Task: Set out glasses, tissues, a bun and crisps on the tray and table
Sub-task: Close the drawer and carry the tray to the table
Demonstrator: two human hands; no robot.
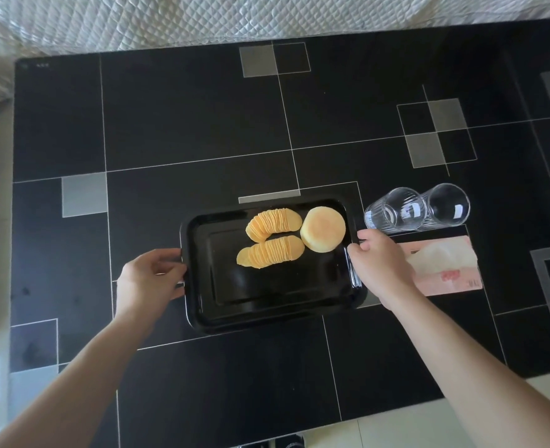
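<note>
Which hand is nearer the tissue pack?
Right. The right hand grips the tray rim beside the tissue pack; the left hand holds the tray's far side.

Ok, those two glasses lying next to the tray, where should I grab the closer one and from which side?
Take the ribbed glass around its side wall from above, fingers across the body. It lies on its side touching the second glass, mouth toward you, so the top of its wall is free while the tissue pack crowds the near side.

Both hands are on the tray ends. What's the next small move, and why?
Probably let go and reach the right hand to the glasses: bun and crisps are on the tray already, the glasses lie tipped beside it.
</note>
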